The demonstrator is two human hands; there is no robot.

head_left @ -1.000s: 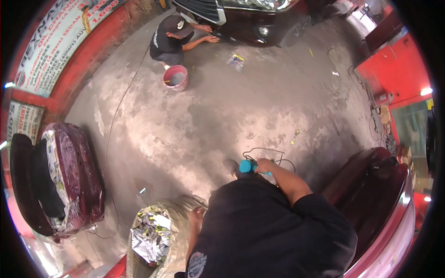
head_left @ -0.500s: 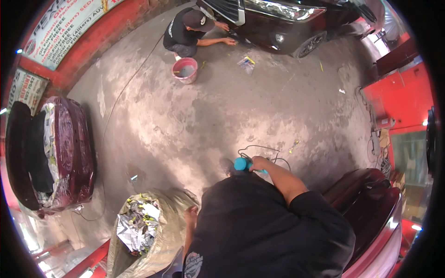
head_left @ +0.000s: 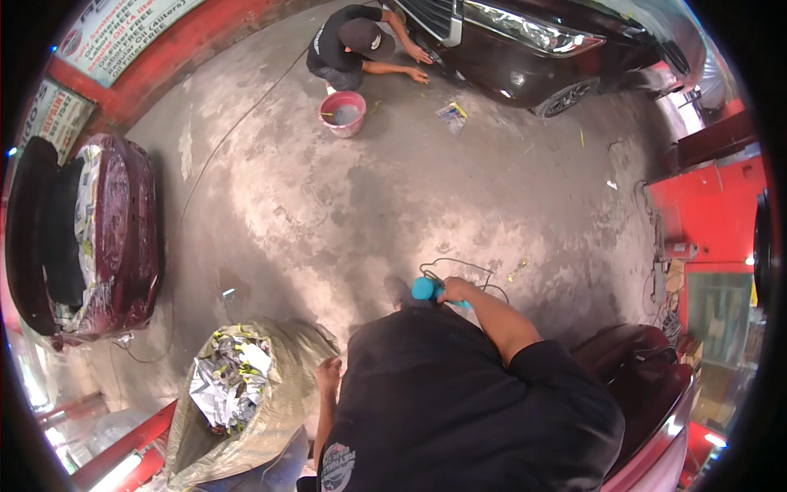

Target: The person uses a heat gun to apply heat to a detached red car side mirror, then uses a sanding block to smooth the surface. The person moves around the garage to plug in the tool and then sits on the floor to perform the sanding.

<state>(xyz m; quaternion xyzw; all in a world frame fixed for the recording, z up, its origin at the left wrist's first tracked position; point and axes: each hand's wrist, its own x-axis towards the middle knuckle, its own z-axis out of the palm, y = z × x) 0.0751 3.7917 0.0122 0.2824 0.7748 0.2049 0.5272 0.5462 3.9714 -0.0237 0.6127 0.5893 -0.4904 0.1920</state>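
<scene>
My right hand (head_left: pixel 449 290) is wrapped round a teal corded power tool (head_left: pixel 425 289), held just in front of my dark shirt. Its rounded teal end points left, and the lower body is partly hidden by my hand and torso. A black cord (head_left: pixel 459 261) loops beyond it. Down at my left side hangs my left hand (head_left: pixel 329 372), fingers loosely bent and apart, with nothing visible in it. Nearest to that hand stands a large woven sack (head_left: pixel 283 385), its mouth showing crumpled paper and masking scraps (head_left: pixel 234 377).
At the far side a co-worker (head_left: pixel 348 45) crouches by a dark car's front bumper (head_left: pixel 484 82). A pink bucket (head_left: pixel 343 115) holds greyish liquid. Plastic-wrapped maroon car part (head_left: pixel 123 238) stands left; another maroon body panel (head_left: pixel 631 369) is close right. A long cable (head_left: pixel 209 160) crosses the floor.
My view has shifted, so the car, co-worker and bucket sit further right and the sack further left. The co-worker's hands have moved slightly at the bumper. My right hand keeps its grip.
</scene>
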